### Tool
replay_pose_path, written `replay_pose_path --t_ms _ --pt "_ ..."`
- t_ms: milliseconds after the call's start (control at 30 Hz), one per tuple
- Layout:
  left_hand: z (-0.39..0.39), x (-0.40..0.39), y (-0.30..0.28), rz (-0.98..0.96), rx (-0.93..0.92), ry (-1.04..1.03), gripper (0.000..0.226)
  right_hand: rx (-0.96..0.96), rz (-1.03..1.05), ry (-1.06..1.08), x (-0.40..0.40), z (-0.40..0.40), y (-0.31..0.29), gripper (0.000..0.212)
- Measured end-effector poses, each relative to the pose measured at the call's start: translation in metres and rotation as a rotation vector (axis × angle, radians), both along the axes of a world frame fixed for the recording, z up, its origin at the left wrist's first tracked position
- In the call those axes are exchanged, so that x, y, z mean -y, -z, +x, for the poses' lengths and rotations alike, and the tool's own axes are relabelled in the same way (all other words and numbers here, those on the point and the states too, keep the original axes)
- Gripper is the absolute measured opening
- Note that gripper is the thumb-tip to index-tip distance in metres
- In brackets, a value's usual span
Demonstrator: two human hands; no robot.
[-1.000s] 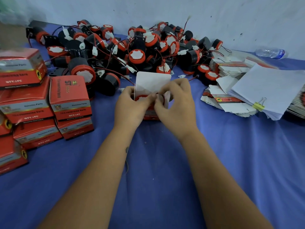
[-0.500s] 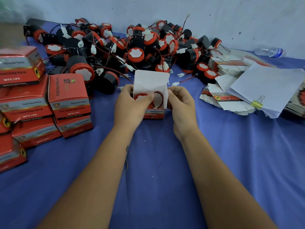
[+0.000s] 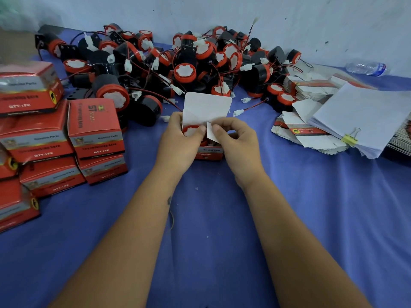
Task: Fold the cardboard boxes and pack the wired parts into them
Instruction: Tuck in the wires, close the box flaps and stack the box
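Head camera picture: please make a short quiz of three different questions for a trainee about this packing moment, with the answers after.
1. True or false: the top flap of the open box already lies folded down shut.
2. Which hand pinches the small white side flap? A) left hand B) right hand C) neither
3. Fill in: the closed red boxes are stacked on the person's ____ side of the blue cloth.

Key
1. False: it stands up, and a wired part shows inside.
2. B: the left hand grips the box.
3. Left: the flat unfolded boxes lie on the right.
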State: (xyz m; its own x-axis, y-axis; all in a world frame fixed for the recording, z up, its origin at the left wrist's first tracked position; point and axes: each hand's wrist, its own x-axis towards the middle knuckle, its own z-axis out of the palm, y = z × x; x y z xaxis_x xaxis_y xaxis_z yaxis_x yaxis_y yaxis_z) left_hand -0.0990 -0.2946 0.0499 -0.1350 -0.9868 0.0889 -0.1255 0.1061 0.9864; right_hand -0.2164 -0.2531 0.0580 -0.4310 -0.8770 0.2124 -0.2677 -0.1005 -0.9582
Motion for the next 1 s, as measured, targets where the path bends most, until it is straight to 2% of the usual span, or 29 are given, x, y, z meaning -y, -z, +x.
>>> replay_pose_path --t_ms 200,333,467,733,800,900,1000 --pt "0.012 0.0 -0.012 0.142 -0.165 0.124 0.016 -0.022 0.056 -0.006 0.001 -0.003 -0.003 0.014" --pt "0.021 0.003 -0.018 0.268 -0.411 0.189 0.047 -0.009 0.062 -0.038 0.002 -0.004 -0.004 0.016" --pt "0.031 0.012 -0.018 0.29 -0.505 0.158 0.041 -0.001 0.06 -0.076 0.0 -0.004 -0.004 0.015" --pt "0.02 0.01 -0.005 0.054 -0.272 0.163 0.031 -0.039 0.037 -0.045 0.001 -0.003 -0.001 0.014" --pt "0.018 0.01 -0.003 -0.037 -0.175 0.122 0.036 0.002 0.025 0.007 0.001 -0.002 0.0 0.025" --pt "0.017 0.009 -0.002 -0.096 -0.196 0.093 0.038 0.06 0.014 0.013 0.0 -0.003 0.001 0.041" --pt "0.021 0.009 -0.001 -0.105 -0.212 0.101 0.033 -0.045 -0.036 -0.021 0.001 -0.002 0.002 0.026"
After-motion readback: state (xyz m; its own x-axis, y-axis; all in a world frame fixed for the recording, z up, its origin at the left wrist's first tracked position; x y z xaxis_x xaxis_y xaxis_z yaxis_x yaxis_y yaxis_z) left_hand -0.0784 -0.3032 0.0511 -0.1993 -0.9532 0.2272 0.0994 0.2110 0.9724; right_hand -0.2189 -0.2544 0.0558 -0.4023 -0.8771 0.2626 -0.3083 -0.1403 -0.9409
